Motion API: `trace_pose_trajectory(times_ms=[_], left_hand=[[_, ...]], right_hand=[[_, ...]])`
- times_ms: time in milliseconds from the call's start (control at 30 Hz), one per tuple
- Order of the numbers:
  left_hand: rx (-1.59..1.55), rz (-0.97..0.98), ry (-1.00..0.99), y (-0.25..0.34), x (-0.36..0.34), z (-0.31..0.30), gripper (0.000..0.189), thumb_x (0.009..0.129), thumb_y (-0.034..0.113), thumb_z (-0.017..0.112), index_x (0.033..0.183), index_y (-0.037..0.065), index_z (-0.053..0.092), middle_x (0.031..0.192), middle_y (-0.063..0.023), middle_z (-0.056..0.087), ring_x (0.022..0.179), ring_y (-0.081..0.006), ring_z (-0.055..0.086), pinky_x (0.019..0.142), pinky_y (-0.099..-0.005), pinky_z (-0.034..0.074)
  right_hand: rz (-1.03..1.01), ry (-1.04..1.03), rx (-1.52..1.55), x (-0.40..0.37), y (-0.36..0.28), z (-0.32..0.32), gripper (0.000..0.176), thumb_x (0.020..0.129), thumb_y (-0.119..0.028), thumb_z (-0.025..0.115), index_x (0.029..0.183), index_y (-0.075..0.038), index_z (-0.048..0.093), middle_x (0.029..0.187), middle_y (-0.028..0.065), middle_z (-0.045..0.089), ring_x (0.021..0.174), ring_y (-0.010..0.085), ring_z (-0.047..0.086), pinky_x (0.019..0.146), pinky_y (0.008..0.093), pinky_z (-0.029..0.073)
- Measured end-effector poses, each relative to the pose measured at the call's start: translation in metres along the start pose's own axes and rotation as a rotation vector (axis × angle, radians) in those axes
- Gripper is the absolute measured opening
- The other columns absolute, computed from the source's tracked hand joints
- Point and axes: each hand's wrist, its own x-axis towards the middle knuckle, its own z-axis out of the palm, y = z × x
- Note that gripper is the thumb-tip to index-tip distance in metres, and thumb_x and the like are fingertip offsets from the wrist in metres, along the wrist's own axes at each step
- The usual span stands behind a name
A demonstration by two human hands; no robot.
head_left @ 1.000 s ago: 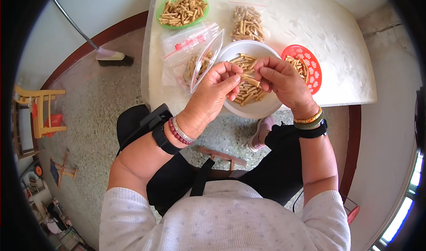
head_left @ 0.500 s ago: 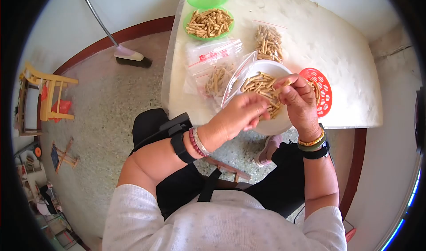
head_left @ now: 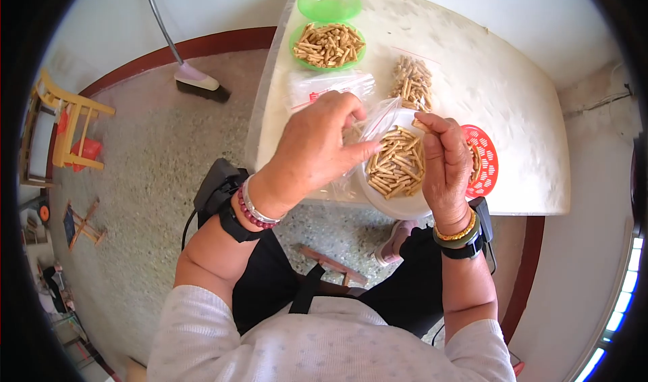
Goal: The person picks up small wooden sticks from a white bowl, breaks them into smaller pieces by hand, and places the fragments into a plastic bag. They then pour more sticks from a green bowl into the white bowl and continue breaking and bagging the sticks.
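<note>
My left hand [head_left: 314, 142] is at the mouth of a clear plastic zip bag [head_left: 386, 115], thumb and fingers spread apart beside it. The bag leans over the left rim of a white bowl [head_left: 397, 209] holding many short tan sticks [head_left: 395, 166]. Above the bowl's right side, my right hand [head_left: 447, 162] pinches a short tan stick [head_left: 421, 123] between thumb and fingertips. A red perforated basket [head_left: 487, 154] with more sticks stands just right of that hand, partly covered by it.
Behind the bowl lies a filled bag of sticks [head_left: 412, 81]. A green plate of sticks [head_left: 327, 45], a green lid [head_left: 329, 2] and flat plastic bags [head_left: 307, 85] occupy the table's left side. On the floor to the left are a broom [head_left: 201, 83] and a wooden chair [head_left: 81, 129].
My left hand has moved left and up, away from my right hand, to the plastic bag by the bowl. My right hand stays above the bowl, still pinching a stick.
</note>
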Motion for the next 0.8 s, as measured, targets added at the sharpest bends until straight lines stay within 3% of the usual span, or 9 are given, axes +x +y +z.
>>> trace_pose_trajectory(times_ms=[67,133,333,500,700,800], left_hand=[[0.004,-0.035,-0.062,-0.007,-0.001,0.004,0.027,0.070,0.012,0.074,0.087,0.005,0.054,0.078,-0.0100,0.058,0.069,-0.0260,0.059,0.062,-0.0363,0.048],[0.012,-0.046,-0.092,-0.018,0.002,0.008,0.017,0.075,0.007,0.069,0.086,0.002,0.057,0.070,-0.0029,0.055,0.059,-0.0103,0.053,0.054,-0.0247,0.044],[-0.488,-0.310,-0.035,-0.033,0.010,0.005,0.003,0.084,0.001,0.059,0.084,0.000,0.056,0.073,0.0024,0.058,0.064,-0.0001,0.050,0.057,-0.0169,0.042],[-0.480,-0.264,0.029,-0.040,0.010,0.009,0.004,0.085,0.002,0.059,0.085,-0.001,0.056,0.073,0.0023,0.058,0.064,-0.0004,0.050,0.056,-0.0167,0.042],[-0.472,-0.240,0.012,-0.034,0.009,0.012,0.004,0.085,0.002,0.059,0.086,0.000,0.057,0.072,0.0023,0.058,0.063,-0.0003,0.049,0.055,-0.0164,0.041],[-0.464,-0.246,0.012,-0.035,0.008,0.010,0.004,0.085,0.003,0.060,0.086,0.000,0.057,0.072,0.0024,0.058,0.062,-0.0003,0.049,0.054,-0.0162,0.040]], right_hand=[[-0.095,-0.015,-0.053,0.005,-0.006,0.005,0.015,0.086,0.003,0.056,0.100,0.000,0.061,0.083,0.0097,0.060,0.074,0.0211,0.058,0.067,0.0276,0.046],[-0.115,-0.021,-0.056,0.006,-0.009,0.011,0.018,0.082,0.005,0.059,0.099,-0.002,0.061,0.082,0.0099,0.061,0.072,0.0232,0.058,0.065,0.0290,0.046],[-0.151,-0.149,-0.179,0.015,-0.014,0.024,0.016,0.075,0.000,0.067,0.089,-0.006,0.062,0.072,0.0078,0.060,0.064,0.0250,0.057,0.057,0.0343,0.046],[-0.215,-0.331,-0.382,0.022,-0.011,0.031,0.012,0.078,-0.009,0.066,0.089,-0.008,0.062,0.069,0.0089,0.060,0.064,0.0249,0.058,0.057,0.0359,0.047],[-0.122,-0.179,-0.266,0.022,0.009,0.046,0.015,0.080,-0.008,0.064,0.094,-0.006,0.063,0.075,0.0136,0.062,0.069,0.0289,0.059,0.060,0.0359,0.048],[-0.130,-0.137,-0.111,0.016,0.014,0.038,0.014,0.084,-0.005,0.061,0.099,-0.005,0.063,0.079,0.0123,0.063,0.072,0.0243,0.062,0.063,0.0311,0.049]])
